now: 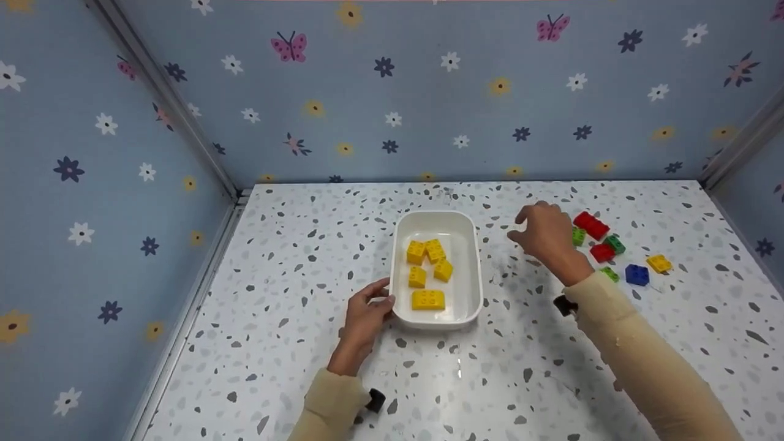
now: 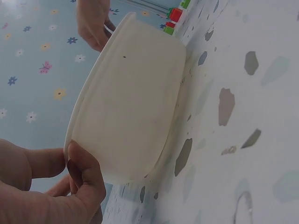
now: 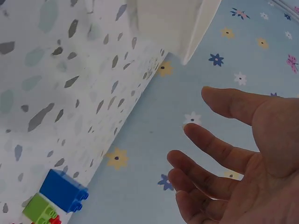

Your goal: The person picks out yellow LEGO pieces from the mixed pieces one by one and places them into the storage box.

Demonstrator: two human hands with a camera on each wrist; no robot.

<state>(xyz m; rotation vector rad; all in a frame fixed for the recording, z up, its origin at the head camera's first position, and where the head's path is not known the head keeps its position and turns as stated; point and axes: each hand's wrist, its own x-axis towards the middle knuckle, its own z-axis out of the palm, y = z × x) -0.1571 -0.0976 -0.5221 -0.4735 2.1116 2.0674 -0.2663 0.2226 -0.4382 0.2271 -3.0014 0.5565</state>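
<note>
A white plastic tub [image 1: 478, 269] stands on the table, with several yellow toy bricks [image 1: 428, 299] lying inside it. At the tub's left side, my left hand [image 1: 362, 320] pinches the rim between thumb and fingers, as the left wrist view shows up close. To the right of the tub, my right hand [image 1: 545, 236] is raised above the table, holding nothing. Its fingers [image 3: 219, 149] are spread and relaxed, apart from the thumb. Beyond it lie loose bricks: red [image 1: 591, 225], green [image 1: 614, 244], blue [image 1: 637, 275] and one yellow brick [image 1: 659, 263].
The speckled white table [image 1: 294, 245] meets a flower-patterned blue wall [image 1: 416, 92] at the back. Similar panels [image 1: 92, 202] rise at the left and right sides, with metal framing [image 1: 184, 128] at the corners.
</note>
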